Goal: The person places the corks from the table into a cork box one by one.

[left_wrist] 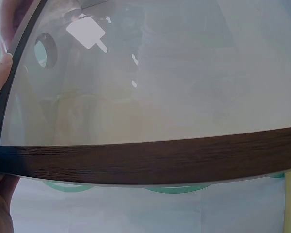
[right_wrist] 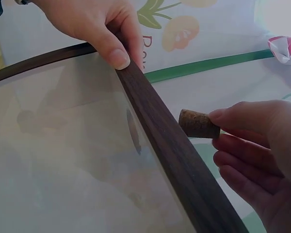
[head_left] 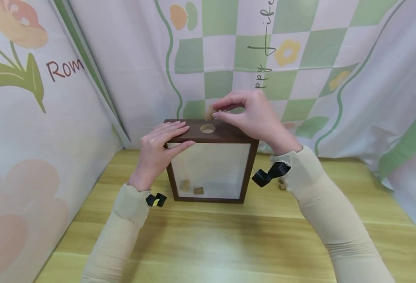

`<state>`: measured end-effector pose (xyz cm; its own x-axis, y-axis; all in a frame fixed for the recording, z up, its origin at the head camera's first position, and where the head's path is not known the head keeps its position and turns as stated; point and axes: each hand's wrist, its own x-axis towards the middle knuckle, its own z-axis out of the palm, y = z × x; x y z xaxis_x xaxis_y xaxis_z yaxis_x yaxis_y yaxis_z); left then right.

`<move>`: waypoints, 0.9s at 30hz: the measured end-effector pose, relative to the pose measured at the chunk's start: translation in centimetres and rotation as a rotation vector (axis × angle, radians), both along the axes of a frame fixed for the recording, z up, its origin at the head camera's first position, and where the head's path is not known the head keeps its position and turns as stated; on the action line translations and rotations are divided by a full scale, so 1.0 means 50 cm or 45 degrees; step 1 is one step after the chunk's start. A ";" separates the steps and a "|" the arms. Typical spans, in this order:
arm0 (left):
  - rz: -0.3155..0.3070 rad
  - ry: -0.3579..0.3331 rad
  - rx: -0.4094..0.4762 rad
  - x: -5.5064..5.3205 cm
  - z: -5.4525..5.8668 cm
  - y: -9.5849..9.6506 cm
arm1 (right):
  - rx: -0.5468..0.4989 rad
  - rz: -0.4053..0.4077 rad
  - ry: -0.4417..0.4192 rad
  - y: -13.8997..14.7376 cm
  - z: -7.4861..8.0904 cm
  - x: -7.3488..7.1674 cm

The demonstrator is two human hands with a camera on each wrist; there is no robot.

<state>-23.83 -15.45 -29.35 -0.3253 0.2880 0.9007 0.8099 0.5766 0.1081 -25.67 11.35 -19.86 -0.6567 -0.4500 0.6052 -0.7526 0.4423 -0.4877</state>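
Observation:
A dark-brown wooden frame box (head_left: 212, 200) with a clear front stands upright on the table, a round hole (head_left: 208, 129) in its top. My left hand (head_left: 162, 145) grips its upper left corner, fingers on the top and thumb at the front edge. Between thumb and fingertips, my right hand (head_left: 251, 114) pinches a cork stopper (right_wrist: 199, 124) just above the top, near the hole. Inside, at the bottom left, lies a cork (head_left: 198, 190), with a paler, blurred cork-like shape (head_left: 185, 185) beside it. In the left wrist view, reflections cover much of the clear panel.
More small cork pieces (head_left: 282, 184) lie on the wooden table (head_left: 208, 243) right of the box, partly hidden by the right wrist's black camera (head_left: 271, 174). Printed curtains (head_left: 218, 55) hang close behind the box and along both sides.

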 end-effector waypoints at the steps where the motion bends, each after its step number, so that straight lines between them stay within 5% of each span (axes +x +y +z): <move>1: 0.000 -0.001 -0.004 0.000 0.000 -0.001 | 0.012 0.005 -0.001 -0.001 -0.001 0.000; 11: -0.010 0.009 -0.004 0.001 0.000 0.000 | 0.060 0.078 -0.046 -0.007 -0.015 -0.004; 27: -0.022 0.015 0.006 0.001 0.003 -0.001 | 0.039 0.047 -0.090 -0.001 -0.020 0.002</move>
